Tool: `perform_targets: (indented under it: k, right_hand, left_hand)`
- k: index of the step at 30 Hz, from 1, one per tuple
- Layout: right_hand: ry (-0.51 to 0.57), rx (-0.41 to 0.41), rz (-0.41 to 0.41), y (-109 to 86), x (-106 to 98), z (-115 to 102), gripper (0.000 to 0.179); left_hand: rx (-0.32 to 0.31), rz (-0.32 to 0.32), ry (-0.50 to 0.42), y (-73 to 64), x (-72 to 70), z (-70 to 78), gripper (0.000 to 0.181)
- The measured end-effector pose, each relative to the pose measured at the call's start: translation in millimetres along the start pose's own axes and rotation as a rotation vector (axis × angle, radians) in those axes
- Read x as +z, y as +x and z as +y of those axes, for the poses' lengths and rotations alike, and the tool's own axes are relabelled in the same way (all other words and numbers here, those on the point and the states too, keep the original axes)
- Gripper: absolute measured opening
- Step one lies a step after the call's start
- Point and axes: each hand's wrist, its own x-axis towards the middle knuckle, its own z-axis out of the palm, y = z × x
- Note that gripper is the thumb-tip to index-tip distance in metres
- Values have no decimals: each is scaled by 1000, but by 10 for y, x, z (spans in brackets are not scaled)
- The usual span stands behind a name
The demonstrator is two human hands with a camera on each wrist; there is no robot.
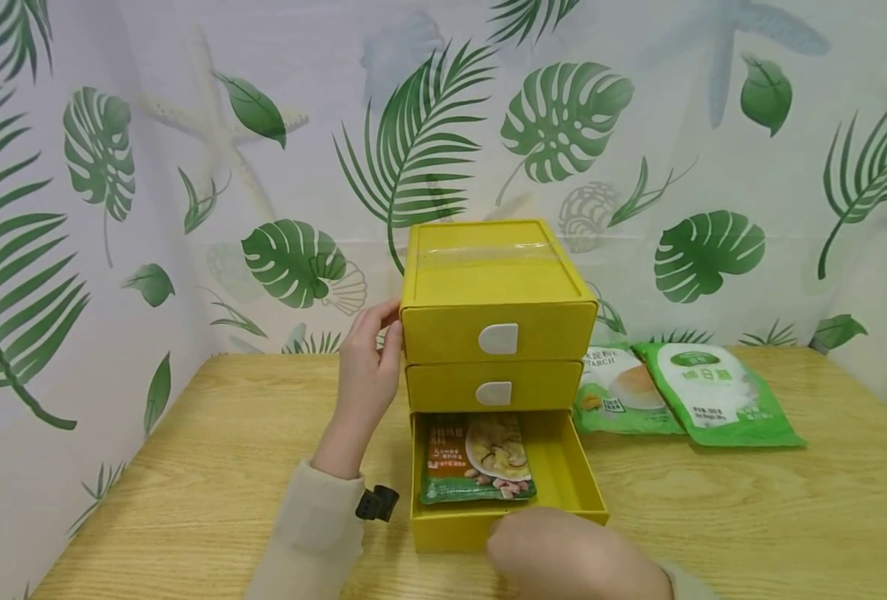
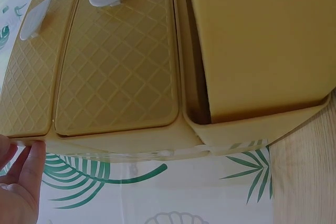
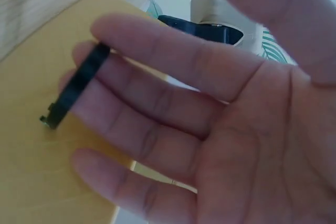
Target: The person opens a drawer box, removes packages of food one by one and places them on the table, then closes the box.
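A yellow drawer box (image 1: 499, 333) stands upright with its bottom drawer (image 1: 563, 479) pulled out. In that drawer lies a green and brown food packet (image 1: 481, 458) with a printed dish. My left hand (image 1: 372, 354) touches the box's upper left side; in the left wrist view its fingertips (image 2: 35, 156) rest by the edge. My right hand (image 1: 571, 554) is at the bottom drawer's front and hides part of it. The right wrist view shows its palm and fairly straight fingers (image 3: 173, 56). A narrow dark strip (image 3: 79, 87) crosses the fingertips there; its kind I cannot tell.
Two green and white bags (image 1: 721, 392) lie to the right of the box, one overlapping the other. White tabs (image 1: 498, 339) mark the two upper drawers, which are closed. Leaf-printed cloth (image 1: 286, 167) hangs behind the wooden table (image 1: 729, 517). My left wrist bears a black device (image 1: 378, 503).
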Motion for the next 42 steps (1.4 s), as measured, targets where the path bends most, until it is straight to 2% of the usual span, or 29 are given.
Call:
perform_targets:
  k: [5,10,13,15,19,25,29,34,39,42]
  right_hand:
    - [17,-54,-10,5,-28,7,35]
    - [123,-73,-4,-10,-97,22,18]
    - [139,-101,21,-21,-187,42,7]
    - [135,-119,60,-23,-255,54,5]
    - [94,-105,159,-11,-388,65,18]
    - [104,-76,294,32,-504,129,14]
    - [142,-35,293,66,-498,178,11]
    - [185,75,248,140,-430,251,13]
    - [229,182,208,213,-320,314,21]
    - [253,211,176,260,-261,353,25]
  left_hand:
    - [1,3,4,-4,3,-4,24]
    - [7,7,14,6,3,-4,24]
    - [9,8,12,16,3,-1,24]
    - [11,10,8,24,2,6,24]
    - [10,14,2,33,-6,9,23]
    - [-13,-2,0,25,-8,3,24]
    - [-15,1,3,21,-12,-4,25]
    - [-13,6,10,23,-14,2,24]
    - [-20,2,8,13,-5,11,24]
    - [-24,1,1,5,-2,19,24]
